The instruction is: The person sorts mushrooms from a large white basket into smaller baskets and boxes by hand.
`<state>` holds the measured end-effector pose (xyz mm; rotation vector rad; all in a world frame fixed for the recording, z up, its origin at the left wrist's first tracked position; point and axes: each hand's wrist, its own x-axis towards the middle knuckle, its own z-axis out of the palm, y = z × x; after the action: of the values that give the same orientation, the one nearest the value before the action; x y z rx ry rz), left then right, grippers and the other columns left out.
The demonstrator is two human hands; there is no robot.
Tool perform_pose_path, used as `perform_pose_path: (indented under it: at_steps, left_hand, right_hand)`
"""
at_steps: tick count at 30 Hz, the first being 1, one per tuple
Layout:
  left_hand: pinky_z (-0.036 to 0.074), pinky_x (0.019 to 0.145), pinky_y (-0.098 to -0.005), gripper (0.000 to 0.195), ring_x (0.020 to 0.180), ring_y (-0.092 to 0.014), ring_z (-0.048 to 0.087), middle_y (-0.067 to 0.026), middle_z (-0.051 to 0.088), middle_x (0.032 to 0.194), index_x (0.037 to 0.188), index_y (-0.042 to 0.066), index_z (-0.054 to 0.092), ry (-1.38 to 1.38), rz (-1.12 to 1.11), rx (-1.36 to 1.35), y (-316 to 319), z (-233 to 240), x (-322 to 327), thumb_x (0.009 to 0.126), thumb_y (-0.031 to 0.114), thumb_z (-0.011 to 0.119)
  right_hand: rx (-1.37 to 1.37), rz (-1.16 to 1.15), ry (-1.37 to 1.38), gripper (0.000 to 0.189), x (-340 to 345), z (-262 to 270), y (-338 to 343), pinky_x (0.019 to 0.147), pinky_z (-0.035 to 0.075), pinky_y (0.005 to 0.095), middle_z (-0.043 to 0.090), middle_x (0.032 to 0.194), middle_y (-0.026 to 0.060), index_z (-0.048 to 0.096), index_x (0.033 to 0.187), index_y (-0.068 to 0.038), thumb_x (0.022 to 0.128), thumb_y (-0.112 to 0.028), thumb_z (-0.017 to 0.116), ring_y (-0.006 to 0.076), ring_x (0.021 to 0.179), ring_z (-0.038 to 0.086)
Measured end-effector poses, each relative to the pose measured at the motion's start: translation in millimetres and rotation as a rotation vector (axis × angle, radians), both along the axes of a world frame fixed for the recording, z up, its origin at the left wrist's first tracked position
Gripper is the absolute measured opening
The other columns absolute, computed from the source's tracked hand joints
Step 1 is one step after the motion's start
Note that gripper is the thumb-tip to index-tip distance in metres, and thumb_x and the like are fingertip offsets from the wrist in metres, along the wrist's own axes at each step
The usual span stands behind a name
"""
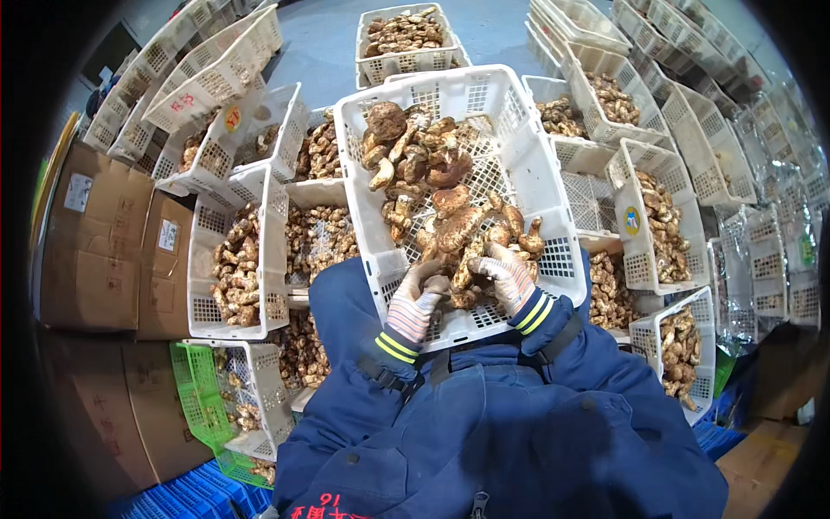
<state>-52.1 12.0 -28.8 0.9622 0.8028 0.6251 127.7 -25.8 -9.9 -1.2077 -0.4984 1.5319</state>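
A white plastic crate (551, 194) rests across my lap, tilted, with brown-and-cream matsutake-like mushrooms inside. One heap (415, 152) lies towards its far left. Another cluster of mushrooms (457, 224) is at the near end, between my hands. My left hand (415, 300), in a striped knit glove with darkened fingertips, is at the cluster's left side, fingers bent against the mushrooms. On the right side of it, my right hand (506, 276) in a matching glove touches the mushrooms with curled fingers. Whether either hand grips a single mushroom is hidden by the pile.
Crates of mushrooms surround me, among them a left crate (240, 272), a right crate (661, 227) and a far crate (405, 63) on the blue floor (311, 45). Cardboard boxes (97, 246) are stacked at left. Blue plastic crates (194, 493) sit at lower left.
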Motion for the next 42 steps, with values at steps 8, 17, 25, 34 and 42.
perform_pose_path:
  at_steps: [8,17,25,34,42]
  left_hand:
    - [0.048,0.065,-0.0250,0.033,0.071,-0.012,0.056,-0.0051,0.060,0.083,0.099,-0.001,0.057,0.146,-0.255,0.219,1.8,-31.0,-15.5,0.088,0.030,0.057]
    - [0.042,0.056,-0.0228,0.021,0.062,-0.007,0.051,-0.0013,0.060,0.072,0.084,0.000,0.060,0.055,-0.048,0.110,-6.5,-21.0,1.5,0.080,0.020,0.067]
    - [0.045,0.060,-0.0219,0.020,0.064,-0.009,0.053,-0.0036,0.061,0.073,0.090,-0.002,0.063,0.187,-0.035,0.104,-5.8,-18.0,-4.7,0.086,0.017,0.061]
    - [0.046,0.067,-0.0239,0.032,0.073,-0.011,0.056,-0.0057,0.062,0.086,0.104,-0.002,0.059,0.234,-0.071,0.119,1.2,-35.8,-7.3,0.089,0.025,0.055]
    - [0.048,0.058,-0.0255,0.029,0.064,-0.015,0.058,-0.0106,0.062,0.075,0.101,-0.004,0.059,0.239,0.053,0.018,3.4,-26.0,0.9,0.089,0.022,0.055]
  right_hand:
    - [0.317,0.174,-0.369,0.018,1.6,-16.5,8.8,0.064,0.040,0.0279,0.045,0.071,0.0024,0.047,0.077,-0.004,0.083,-0.020,0.056,0.0103,0.070,0.045]
    - [0.077,0.182,-0.854,0.041,-20.1,-12.7,10.1,0.074,0.044,0.0445,0.056,0.087,0.0276,0.050,0.100,0.006,0.079,-0.027,0.062,0.0417,0.086,0.056]
    - [0.187,-0.135,-0.453,0.027,32.9,-23.9,5.0,0.048,0.043,0.0361,0.054,0.064,0.0147,0.049,0.085,0.006,0.074,-0.015,0.062,0.0202,0.051,0.053]
    - [0.008,-0.573,-0.891,0.027,265.5,-14.1,-60.1,0.061,0.047,0.0354,0.060,0.076,0.0151,0.055,0.088,0.005,0.076,-0.018,0.062,0.0228,0.066,0.057]
    - [-0.741,-0.379,-1.421,0.056,419.7,-55.6,-112.0,0.090,0.041,0.0398,0.056,0.111,0.0265,0.054,0.111,0.003,0.079,-0.043,0.060,0.0369,0.107,0.051]
